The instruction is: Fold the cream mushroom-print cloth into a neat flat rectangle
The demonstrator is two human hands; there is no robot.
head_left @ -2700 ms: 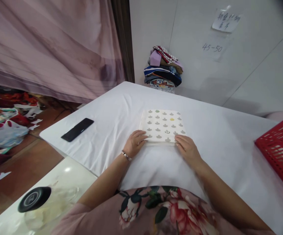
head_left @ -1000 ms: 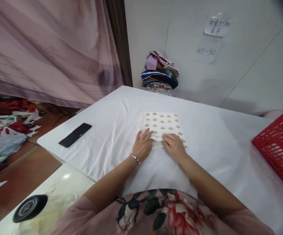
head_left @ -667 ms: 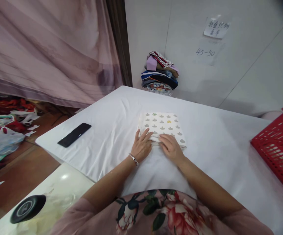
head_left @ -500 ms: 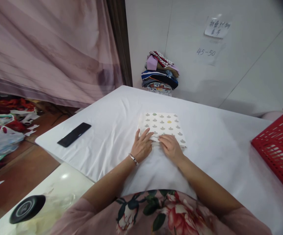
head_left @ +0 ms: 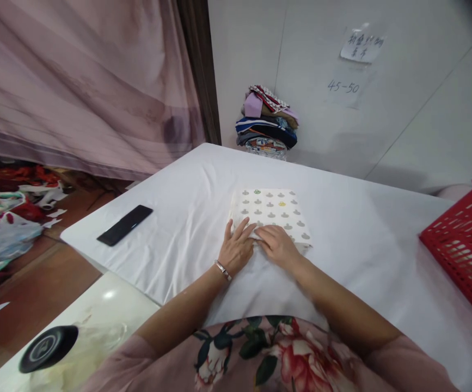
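At the bottom, below the hands, is a pink floral top (head_left: 268, 354), with a black lid (head_left: 48, 348) at lower left. Beyond, the left hand (head_left: 237, 250) lies with fingers spread on the near edge of a folded white cloth (head_left: 270, 209). Close beside it, the right hand (head_left: 279, 246) bends its fingers there; whether it pinches the fabric cannot be told. The cloth lies on a white-covered table (head_left: 366, 239), between a black phone (head_left: 125, 225) and a red basket (head_left: 464, 239). Farthest, folded fabrics (head_left: 266, 120) are stacked near the wall (head_left: 415, 120).
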